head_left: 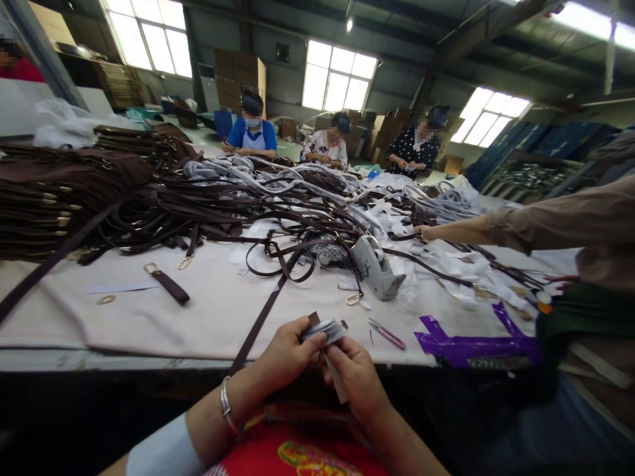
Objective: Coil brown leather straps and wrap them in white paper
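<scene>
Crowded factory workbench [163, 317]: my left hand [285, 354] and right hand [354, 377] pinch a grey-wrapped brown leather strap end [325, 328] at the near edge; loosening fingers might let its wrapping slip.

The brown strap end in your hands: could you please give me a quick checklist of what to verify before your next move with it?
1. Left hand has a firm grip on the brown strap end: ok, thumb and fingers pinch it.
2. Right hand grips the grey wrapping at the strap tip: ok.
3. Strap runs free across the table: ok, nothing lies on the near stretch.
4. Pink-handled snips close by: ok, just right of the hands.
5. Tape dispenser close by: ok, beyond the snips.
6. Wrapping fully covers the tip: cannot tell, fingers hide it.
</scene>
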Motion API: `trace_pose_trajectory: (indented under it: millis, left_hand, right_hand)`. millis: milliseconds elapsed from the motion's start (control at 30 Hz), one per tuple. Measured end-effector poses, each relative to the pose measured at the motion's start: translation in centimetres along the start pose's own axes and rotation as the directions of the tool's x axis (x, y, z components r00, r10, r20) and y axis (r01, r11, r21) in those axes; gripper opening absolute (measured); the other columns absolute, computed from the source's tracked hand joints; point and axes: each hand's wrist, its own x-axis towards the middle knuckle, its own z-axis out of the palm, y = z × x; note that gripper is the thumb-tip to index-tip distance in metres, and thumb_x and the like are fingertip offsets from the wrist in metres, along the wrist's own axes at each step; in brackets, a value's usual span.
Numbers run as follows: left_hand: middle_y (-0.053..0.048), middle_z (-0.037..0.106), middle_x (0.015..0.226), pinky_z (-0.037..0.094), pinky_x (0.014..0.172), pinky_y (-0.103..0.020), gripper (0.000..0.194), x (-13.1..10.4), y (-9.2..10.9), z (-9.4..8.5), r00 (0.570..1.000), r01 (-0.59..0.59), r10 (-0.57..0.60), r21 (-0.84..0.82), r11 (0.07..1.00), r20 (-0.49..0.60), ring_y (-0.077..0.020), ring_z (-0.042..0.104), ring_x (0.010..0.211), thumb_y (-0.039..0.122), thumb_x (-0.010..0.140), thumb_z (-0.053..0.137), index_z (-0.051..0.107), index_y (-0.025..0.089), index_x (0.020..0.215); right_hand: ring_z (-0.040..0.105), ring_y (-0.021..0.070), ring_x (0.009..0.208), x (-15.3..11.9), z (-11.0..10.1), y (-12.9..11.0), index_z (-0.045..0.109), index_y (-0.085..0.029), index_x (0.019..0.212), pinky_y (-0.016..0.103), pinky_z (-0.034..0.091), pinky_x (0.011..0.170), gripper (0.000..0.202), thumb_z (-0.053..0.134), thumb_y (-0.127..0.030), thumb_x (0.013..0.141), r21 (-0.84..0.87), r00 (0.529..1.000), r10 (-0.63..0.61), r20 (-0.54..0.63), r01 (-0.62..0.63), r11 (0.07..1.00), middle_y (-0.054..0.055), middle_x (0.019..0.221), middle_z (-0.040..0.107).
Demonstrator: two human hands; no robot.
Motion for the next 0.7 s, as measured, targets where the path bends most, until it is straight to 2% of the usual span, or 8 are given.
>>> trace_pose_trajectory:
  millis: [100,167,233,300,367,467,600,700]
  left_hand:
    - [-0.001,0.064,0.078,0.041,0.064,-0.027,0.029,0.1,0.3,-0.8,0.999,0.048,-0.048,0.000,0.999,-0.013,-0.0166,0.054,0.071,0.042,0.090,0.059,0.067,0.014,0.090]
    - [-0.002,0.065,0.079,0.040,0.064,-0.027,0.030,0.0,0.5,-1.3,0.997,0.074,-0.074,0.008,0.997,0.007,-0.0168,0.054,0.071,0.042,0.090,0.057,0.068,0.014,0.091]
    - [-0.002,0.067,0.080,0.041,0.065,-0.027,0.030,-0.3,0.8,-1.6,0.996,0.076,-0.078,0.042,0.996,0.048,-0.0179,0.056,0.073,0.042,0.090,0.057,0.068,0.014,0.091]
    - [-0.002,0.069,0.081,0.042,0.066,-0.027,0.029,-0.7,1.2,-1.4,0.992,0.068,-0.076,0.085,0.994,0.099,-0.0188,0.058,0.075,0.041,0.089,0.057,0.069,0.015,0.089]
    - [-0.001,0.067,0.076,0.041,0.064,-0.026,0.026,-1.4,1.6,-1.0,0.984,0.069,-0.088,0.126,0.990,0.153,-0.0182,0.057,0.072,0.039,0.087,0.059,0.068,0.015,0.084]
    - [0.000,0.066,0.073,0.040,0.062,-0.025,0.026,-2.5,2.2,-0.4,0.960,0.081,-0.113,0.134,0.988,0.255,-0.0173,0.056,0.071,0.038,0.086,0.061,0.069,0.015,0.079]
    - [-0.002,0.071,0.086,0.044,0.068,-0.025,0.030,-3.8,2.6,-0.2,0.914,0.169,-0.144,-0.033,0.985,0.379,-0.0180,0.059,0.078,0.041,0.088,0.060,0.073,0.015,0.092]
    - [-0.001,0.067,0.076,0.041,0.058,-0.022,0.031,-4.3,2.2,-0.2,0.897,0.299,-0.252,-0.077,0.951,0.364,-0.0153,0.055,0.067,0.043,0.085,0.063,0.072,0.014,0.090]
  right_hand:
    - [0.050,0.0092,0.043,-1.3,-0.8,-0.8,0.058,-0.017,0.113,0.019,0.038,0.041,0.044,0.067,-0.049,0.084,-0.132,0.999,-0.010,0.047,0.017,0.991,-0.003,0.062,0.060]
    - [0.062,0.0142,0.060,-2.4,-1.5,-1.6,0.057,-0.020,0.120,0.025,0.052,0.053,0.041,0.065,-0.043,0.087,-0.194,0.990,-0.086,0.113,0.107,0.975,0.003,0.081,0.067]
    - [0.068,0.0200,0.084,-3.3,-2.2,-2.7,0.060,-0.021,0.123,0.033,0.058,0.072,0.035,0.061,-0.033,0.091,-0.271,0.947,-0.182,0.265,0.254,0.928,0.009,0.102,0.069]
    - [0.066,0.0216,0.094,-3.7,-2.5,-3.7,0.060,-0.022,0.127,0.035,0.057,0.083,0.039,0.061,-0.023,0.089,-0.361,0.877,-0.277,0.393,0.424,0.830,0.011,0.112,0.068]
    - [0.066,0.0197,0.091,-3.7,-2.5,-4.3,0.065,-0.023,0.120,0.033,0.056,0.082,0.035,0.062,-0.015,0.087,-0.437,0.819,-0.380,0.429,0.557,0.707,0.009,0.105,0.068]
    - [0.065,0.0164,0.084,-3.6,-2.3,-4.6,0.073,-0.021,0.095,0.028,0.054,0.077,0.015,0.062,-0.014,0.089,-0.504,0.777,-0.455,0.435,0.629,0.592,0.006,0.091,0.067]
    - [0.064,0.0162,0.084,-4.1,-2.5,-4.6,0.073,-0.020,0.092,0.028,0.054,0.077,0.016,0.058,-0.014,0.091,-0.520,0.798,-0.453,0.398,0.603,0.605,0.006,0.090,0.065]
    - [0.064,0.0174,0.087,-4.8,-3.0,-4.7,0.073,-0.021,0.094,0.030,0.054,0.079,0.018,0.058,-0.014,0.091,-0.521,0.808,-0.414,0.419,0.587,0.619,0.007,0.092,0.065]
